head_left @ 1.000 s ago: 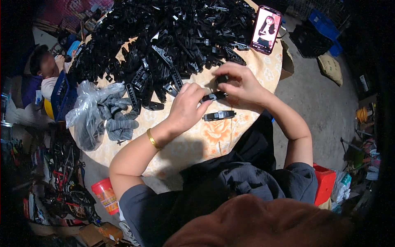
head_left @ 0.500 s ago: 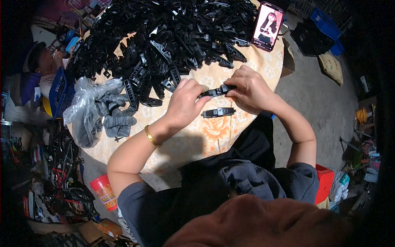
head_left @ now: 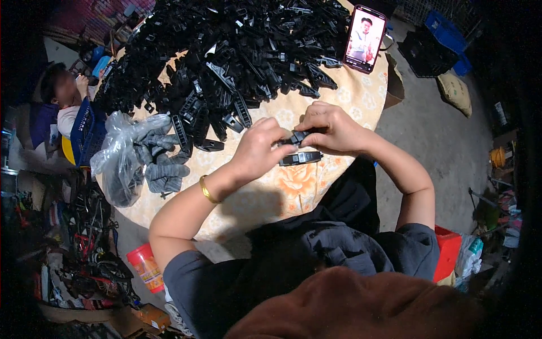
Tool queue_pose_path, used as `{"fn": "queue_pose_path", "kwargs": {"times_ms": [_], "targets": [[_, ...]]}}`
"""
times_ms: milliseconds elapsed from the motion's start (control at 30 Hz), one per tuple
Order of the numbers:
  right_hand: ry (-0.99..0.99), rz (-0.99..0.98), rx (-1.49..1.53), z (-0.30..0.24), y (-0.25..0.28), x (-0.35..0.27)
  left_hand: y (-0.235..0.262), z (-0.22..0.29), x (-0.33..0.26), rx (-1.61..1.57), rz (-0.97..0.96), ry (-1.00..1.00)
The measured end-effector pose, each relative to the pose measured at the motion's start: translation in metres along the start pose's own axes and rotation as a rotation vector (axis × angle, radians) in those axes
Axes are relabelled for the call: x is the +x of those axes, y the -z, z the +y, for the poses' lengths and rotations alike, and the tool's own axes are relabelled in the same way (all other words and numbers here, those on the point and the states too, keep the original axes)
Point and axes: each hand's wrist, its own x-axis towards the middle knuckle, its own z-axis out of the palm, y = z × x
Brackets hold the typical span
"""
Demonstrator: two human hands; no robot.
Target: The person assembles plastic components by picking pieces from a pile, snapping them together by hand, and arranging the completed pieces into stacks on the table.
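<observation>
Between my two hands is a small black plastic part, mostly covered by the fingers. My left hand pinches its left end, thumb toward me. My right hand grips the right end with thumb and bent fingers. Just below them a second black plastic piece, long and narrow, lies flat on the floral tablecloth. Beyond the hands, a large heap of black plastic parts spreads over the far side of the round table.
Left of my arm lie a clear plastic bag and grey gloves. A phone stands lit at the far right edge. A person sits at the left behind a blue basket. A red bucket stands on the floor.
My hands have come closer together, and the part between them is more hidden. The right hand has shifted left. The picture on the phone is different.
</observation>
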Motion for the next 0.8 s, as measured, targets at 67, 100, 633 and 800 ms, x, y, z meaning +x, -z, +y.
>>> {"fn": "queue_pose_path", "kwargs": {"times_ms": [67, 100, 633, 800], "targets": [[-0.058, -0.255, 0.186, 0.007, 0.009, 0.004, 0.004, 0.004, -0.001, 0.001, -0.1, -0.129], [-0.056, -0.255, 0.184, 0.009, 0.01, 0.008, 0.004, 0.004, 0.0, 0.003, -0.099, -0.13], [-0.011, 0.091, -0.734, 0.027, -0.017, 0.056, 0.024, -0.015, 0.004, 0.911, 0.251, 0.074], [0.048, 0.018, -0.642, 0.019, -0.012, 0.044, 0.023, -0.01, 0.001, 0.881, 0.259, 0.097]]}}
